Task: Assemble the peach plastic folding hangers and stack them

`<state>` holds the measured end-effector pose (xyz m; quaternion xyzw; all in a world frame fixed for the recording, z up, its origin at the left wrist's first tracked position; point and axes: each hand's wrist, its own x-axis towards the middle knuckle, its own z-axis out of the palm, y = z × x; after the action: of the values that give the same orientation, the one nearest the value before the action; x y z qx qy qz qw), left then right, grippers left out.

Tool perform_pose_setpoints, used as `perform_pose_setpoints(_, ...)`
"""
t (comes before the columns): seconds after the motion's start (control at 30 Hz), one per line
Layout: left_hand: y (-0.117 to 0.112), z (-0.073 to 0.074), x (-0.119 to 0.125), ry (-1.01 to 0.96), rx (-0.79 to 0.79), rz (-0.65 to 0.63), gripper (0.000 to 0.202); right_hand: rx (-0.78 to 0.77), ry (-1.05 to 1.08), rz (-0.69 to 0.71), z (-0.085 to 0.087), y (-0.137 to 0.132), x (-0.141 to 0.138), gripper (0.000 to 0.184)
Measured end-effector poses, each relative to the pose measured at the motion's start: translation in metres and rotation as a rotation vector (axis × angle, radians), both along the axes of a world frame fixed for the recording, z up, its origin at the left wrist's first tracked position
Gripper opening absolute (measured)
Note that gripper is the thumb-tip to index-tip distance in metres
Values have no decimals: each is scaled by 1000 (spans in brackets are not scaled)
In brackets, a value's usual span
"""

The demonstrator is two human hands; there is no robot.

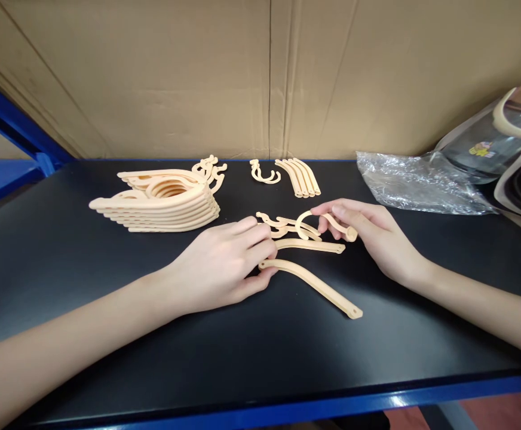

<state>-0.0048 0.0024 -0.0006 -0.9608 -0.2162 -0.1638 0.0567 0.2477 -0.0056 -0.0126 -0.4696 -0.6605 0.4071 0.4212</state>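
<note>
My left hand (229, 263) is closed, its fingertips pinching one end of a cream curved hanger arm (316, 285) that slants down to the right. Just behind it lies a second hanger arm (309, 244), its left end partly hidden by my fingers. Between thumb and fingers my right hand (368, 236) holds a cream hanger hook (304, 224), raised a little above the table. Under and behind that hook, several loose hanger pieces (272, 226) lie between my hands, some covered by my left fingers.
On the left stands a stack of folded cream hangers (162, 206), with several hooks (211, 170) behind it. Farther back lie more hooks (264, 175) and a row of hanger arms (300, 177). Crinkled clear plastic (422, 185) and a transparent bag (480, 146) occupy the right. Cardboard (175, 77) walls the back.
</note>
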Motion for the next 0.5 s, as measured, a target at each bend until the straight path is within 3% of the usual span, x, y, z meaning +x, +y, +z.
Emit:
perform_pose_setpoints(0.2, -3, 0, 0, -258, -341, 71, 3, -16, 41, 9, -4, 2, 3, 20)
perform_pose_setpoints(0.5, 1, 11, 2, -631, -1042, 119, 11, -11, 88, 91, -2, 1, 0, 20)
